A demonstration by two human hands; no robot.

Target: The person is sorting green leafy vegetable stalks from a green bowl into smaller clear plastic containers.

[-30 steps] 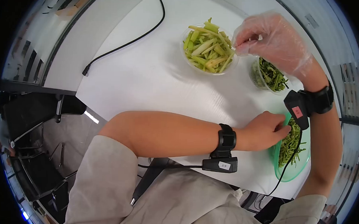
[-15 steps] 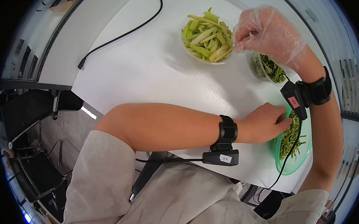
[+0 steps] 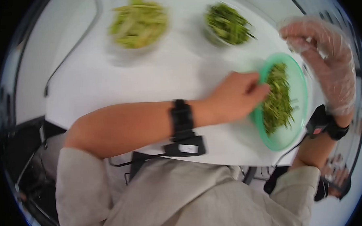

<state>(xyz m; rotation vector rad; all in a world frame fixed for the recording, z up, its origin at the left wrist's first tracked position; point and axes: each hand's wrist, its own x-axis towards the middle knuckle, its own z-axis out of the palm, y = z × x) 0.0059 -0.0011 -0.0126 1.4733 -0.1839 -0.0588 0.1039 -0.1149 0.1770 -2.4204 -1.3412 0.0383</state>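
The green bowl [image 3: 289, 134] sits at the near right of the white bench [image 3: 179, 72], close to the edge and right in front of the person, so both hands can get to it without stretching. It holds a loose heap of thin greens [image 3: 275, 100] lying along its length.

The bare left hand [image 3: 235, 96] comes in from the left, with its fingers bent over the bowl's left rim and their tips touching the greens. That looks like a steadying hold on a light bowl. Blur hides whether the thumb clamps the rim from below, so I cannot tell if it grips or only rests there.

The right hand [image 3: 328, 62], in a clear glove [image 3: 337, 82], hangs above the bowl's far right side and is clear of the rim. Its fingers are curled and its tips drawn towards each other. Whether anything is pinched between them cannot be told. The glove seems to mark it as the hand that touches the food.

At the far side stand two more bowls, apart from each other. A stalk bowl [image 3: 138, 22] of pale pieces is on the left and a leaf bowl [image 3: 227, 28] of dark greens on the right, so the kinds are kept separate.

A black cable [image 3: 71, 47] runs along the far left of the bench, well clear of the bowls. Each wrist wears a black band, left [image 3: 182, 117] and right [image 3: 329, 128]
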